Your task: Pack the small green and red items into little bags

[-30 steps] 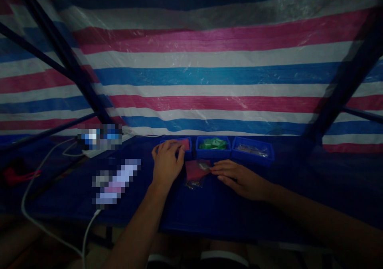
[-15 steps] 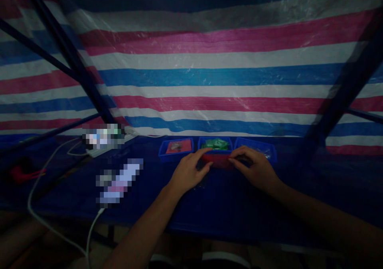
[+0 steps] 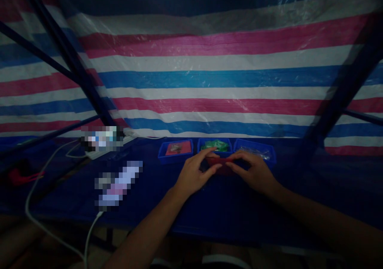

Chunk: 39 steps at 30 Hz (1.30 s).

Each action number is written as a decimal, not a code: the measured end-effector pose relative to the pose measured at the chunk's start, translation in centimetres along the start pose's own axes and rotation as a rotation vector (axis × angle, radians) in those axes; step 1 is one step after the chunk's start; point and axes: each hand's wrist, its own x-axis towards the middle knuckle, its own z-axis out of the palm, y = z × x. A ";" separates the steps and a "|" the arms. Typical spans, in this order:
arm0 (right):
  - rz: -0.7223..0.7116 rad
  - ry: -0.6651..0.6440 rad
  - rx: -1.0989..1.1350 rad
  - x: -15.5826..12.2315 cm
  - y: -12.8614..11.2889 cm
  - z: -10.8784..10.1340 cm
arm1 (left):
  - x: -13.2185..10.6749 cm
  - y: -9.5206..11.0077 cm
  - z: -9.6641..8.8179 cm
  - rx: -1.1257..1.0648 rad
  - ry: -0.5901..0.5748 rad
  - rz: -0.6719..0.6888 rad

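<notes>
A small flat red piece, perhaps card or a pouch point(image 3: 222, 166), is held upright above the blue table just in front of the trays; dim light hides its exact kind. My left hand point(image 3: 196, 171) grips its left side between thumb and fingers. At the right side, my right hand point(image 3: 254, 169) pinches it with thumb and forefinger. Behind the hands stand three blue trays. The left tray point(image 3: 161, 153) bears a red square with small items on it. Green packets point(image 3: 216, 145) lie in the middle tray, and clear plastic point(image 3: 257, 152) is in the right one.
A blurred-out phone-like object point(image 3: 121, 185) with a white cable point(image 3: 92, 229) lies on the blue table point(image 3: 239, 217) at left. Behind it is a white power strip point(image 3: 92, 154). Red-handled tools point(image 3: 20, 176) lie far left. Blue metal posts point(image 3: 344, 93) and a striped sheet point(image 3: 209, 77) stand behind.
My left hand has shifted a little to the right, closer to my right hand. The red piece now shows a narrower, curved shape between them.
</notes>
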 end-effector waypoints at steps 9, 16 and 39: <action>0.121 -0.011 0.171 0.0 0.6 0.3 | -0.1 -1.0 0.1 0.034 0.034 0.033; 0.206 0.092 0.237 0.3 1.2 0.4 | -0.1 -0.6 0.2 0.104 0.159 0.170; -0.034 0.124 0.005 0.1 0.1 0.2 | -0.3 -0.6 1.3 0.174 -0.119 0.081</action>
